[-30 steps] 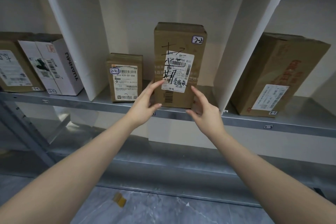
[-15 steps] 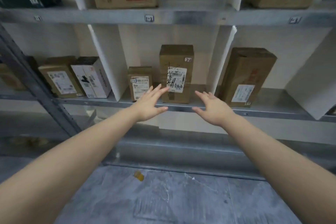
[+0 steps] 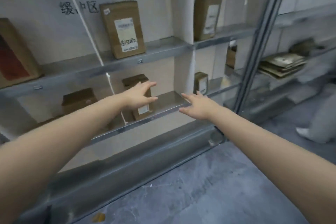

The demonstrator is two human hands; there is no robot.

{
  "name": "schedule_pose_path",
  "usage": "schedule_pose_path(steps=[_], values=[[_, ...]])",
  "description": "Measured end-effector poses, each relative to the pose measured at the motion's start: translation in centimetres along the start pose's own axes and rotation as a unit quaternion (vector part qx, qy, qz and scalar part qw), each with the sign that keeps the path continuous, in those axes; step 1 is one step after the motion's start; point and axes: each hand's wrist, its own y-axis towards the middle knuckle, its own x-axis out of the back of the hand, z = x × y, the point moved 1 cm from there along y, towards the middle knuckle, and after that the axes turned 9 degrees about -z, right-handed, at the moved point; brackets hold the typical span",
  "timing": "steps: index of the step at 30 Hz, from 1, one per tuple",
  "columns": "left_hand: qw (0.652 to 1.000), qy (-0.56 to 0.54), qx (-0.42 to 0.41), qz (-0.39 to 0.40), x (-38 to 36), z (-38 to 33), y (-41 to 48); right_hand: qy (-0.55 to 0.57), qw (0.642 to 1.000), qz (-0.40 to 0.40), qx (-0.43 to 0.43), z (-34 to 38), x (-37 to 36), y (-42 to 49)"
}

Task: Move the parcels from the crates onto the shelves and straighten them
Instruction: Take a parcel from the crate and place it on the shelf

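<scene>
Your left hand [image 3: 139,96] and right hand [image 3: 197,106] extend empty, fingers straight, before the lower shelf [image 3: 154,114]. A labelled parcel [image 3: 143,109] stands upright behind your left hand.

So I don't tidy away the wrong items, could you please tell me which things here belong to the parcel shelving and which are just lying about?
Job: labelled parcel, upper shelf; brown parcel behind the left hand; small parcel further right; right hand, open like the left.
Lying about: flat cardboard stack; yellow scrap on the floor.
</scene>
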Motion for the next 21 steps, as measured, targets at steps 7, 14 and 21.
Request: schedule_pose_path(steps=[7, 14, 21], values=[[0.984, 0.015, -0.173, 0.038, -8.2, -22.4, 12.5, -0.004, 0.979, -0.067, -0.191, -22.3, 8.4, -7.9], [0.950, -0.017, -0.301, 0.086, -17.1, -43.5, 21.0, -0.018, 0.933, -0.147, -0.327, -41.2, 15.6, -17.2], [0.906, -0.021, -0.399, 0.138, -24.5, -60.4, 28.8, -0.013, 0.867, -0.196, -0.457, -55.1, 19.6, -22.5]])
